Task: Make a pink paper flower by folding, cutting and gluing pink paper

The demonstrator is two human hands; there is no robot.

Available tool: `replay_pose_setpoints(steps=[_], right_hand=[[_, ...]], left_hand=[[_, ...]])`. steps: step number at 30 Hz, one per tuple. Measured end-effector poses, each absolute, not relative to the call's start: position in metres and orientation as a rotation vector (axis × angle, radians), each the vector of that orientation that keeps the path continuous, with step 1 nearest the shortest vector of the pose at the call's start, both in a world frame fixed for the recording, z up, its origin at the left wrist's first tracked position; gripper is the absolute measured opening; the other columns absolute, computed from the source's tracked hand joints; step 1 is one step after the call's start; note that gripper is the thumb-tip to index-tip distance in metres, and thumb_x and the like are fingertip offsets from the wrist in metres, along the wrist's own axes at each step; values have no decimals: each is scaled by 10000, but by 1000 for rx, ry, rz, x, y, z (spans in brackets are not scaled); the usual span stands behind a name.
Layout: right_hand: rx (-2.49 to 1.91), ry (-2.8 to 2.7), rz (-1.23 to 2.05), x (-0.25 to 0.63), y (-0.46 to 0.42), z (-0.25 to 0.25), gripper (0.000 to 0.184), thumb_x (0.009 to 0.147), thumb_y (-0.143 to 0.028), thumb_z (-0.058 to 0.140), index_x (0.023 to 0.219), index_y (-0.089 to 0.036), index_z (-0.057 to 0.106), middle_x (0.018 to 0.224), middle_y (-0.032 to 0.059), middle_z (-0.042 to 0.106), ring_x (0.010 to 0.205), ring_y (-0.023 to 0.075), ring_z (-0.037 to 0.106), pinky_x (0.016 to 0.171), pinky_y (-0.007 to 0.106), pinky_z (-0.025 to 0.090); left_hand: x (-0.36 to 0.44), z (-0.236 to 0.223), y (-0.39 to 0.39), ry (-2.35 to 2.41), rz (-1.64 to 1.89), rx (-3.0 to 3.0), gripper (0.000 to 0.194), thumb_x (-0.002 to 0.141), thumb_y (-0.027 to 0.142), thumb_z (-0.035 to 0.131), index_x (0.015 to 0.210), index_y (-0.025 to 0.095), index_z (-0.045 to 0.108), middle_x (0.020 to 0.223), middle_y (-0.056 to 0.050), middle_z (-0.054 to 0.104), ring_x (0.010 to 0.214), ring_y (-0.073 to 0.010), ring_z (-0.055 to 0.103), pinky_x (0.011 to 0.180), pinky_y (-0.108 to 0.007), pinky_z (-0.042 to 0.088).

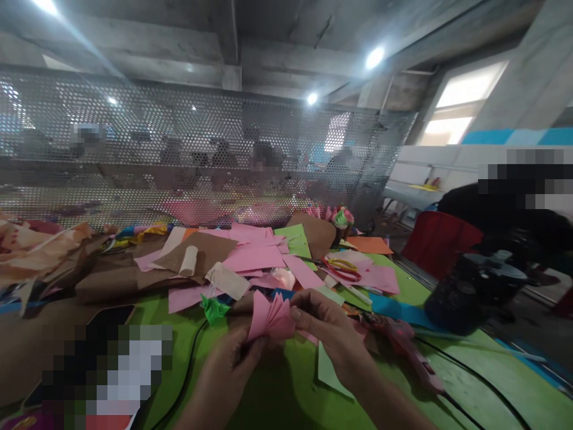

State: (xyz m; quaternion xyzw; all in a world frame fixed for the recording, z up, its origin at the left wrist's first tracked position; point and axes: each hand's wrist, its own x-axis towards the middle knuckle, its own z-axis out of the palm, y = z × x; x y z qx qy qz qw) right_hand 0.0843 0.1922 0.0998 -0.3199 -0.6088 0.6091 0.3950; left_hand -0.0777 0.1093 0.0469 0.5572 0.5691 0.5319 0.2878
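Observation:
A fan-folded piece of pink paper is held up over the green table, its pleats spread at the top. My left hand grips its lower left side between thumb and fingers. On the right edge, my right hand pinches the same paper with thumb and forefinger. Just beyond the left hand lies a crumpled piece of green film. A pink glue gun with a black cord rests to the right of my right hand. A pale green paper sheet lies partly under my right forearm.
Pink sheets, brown paper and red-and-yellow-handled scissors clutter the table ahead. A phone lies at left. A dark container stands at right. Behind is a perforated metal screen; a person sits at far right.

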Motion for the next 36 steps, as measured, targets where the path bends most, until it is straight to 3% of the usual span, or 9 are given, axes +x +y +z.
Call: replay_pose_setpoints(steps=[9,12,15,18,22,27,33,36], right_hand=[[-831,-1532,1603,83,192,96,326,677,-447,803,727,-159,658,677,-23,564,627,111,461,601,236,349],[-836,-1551,1598,83,191,97,323,705,-457,778,809,-171,669,728,-15,580,656,122,479,617,241,362],[-841,-1632,1578,84,191,97,361,717,-489,757,870,-174,671,751,-8,593,665,130,493,610,243,362],[-860,-1656,1575,84,193,95,381,641,-478,817,766,-169,633,701,-21,572,628,118,479,577,234,350],[-860,-1575,1617,82,193,93,405,575,-442,864,668,-172,577,629,-43,541,568,95,453,525,214,323],[-831,-1515,1707,81,194,93,401,551,-433,878,685,-169,607,632,-34,586,562,100,508,524,215,346],[-789,-1550,1652,84,194,95,300,725,-457,767,732,-170,682,662,-15,612,605,111,514,579,228,372],[-733,-1574,1671,86,193,98,309,792,-481,693,899,-191,710,810,18,649,742,152,568,677,256,422]], left_hand=[[-75,43,107,1586,1302,1608,263,894,344,515,872,167,709,807,-61,722,734,-227,627,682,-298,468],[-76,44,106,1615,1290,1749,227,841,180,495,892,179,716,858,-66,727,806,-233,645,741,-312,484],[-77,45,105,1625,1204,1942,464,680,18,446,1011,200,715,1010,-81,729,951,-249,650,846,-352,487],[-77,46,105,1668,1039,2063,582,635,3,433,1106,220,697,1102,-92,714,1004,-276,643,876,-413,490],[-77,46,104,1747,930,2080,559,647,14,439,1106,200,698,1038,-110,719,956,-287,653,832,-425,512],[-76,47,104,1736,995,2041,441,696,42,430,1011,153,718,1023,-138,723,952,-293,659,825,-411,515],[-78,45,104,1672,1069,1903,385,731,74,446,983,168,721,1043,-131,719,966,-304,645,847,-422,480],[-79,44,107,1598,1140,1818,333,770,97,472,968,183,725,1021,-108,727,959,-291,646,854,-384,466]])
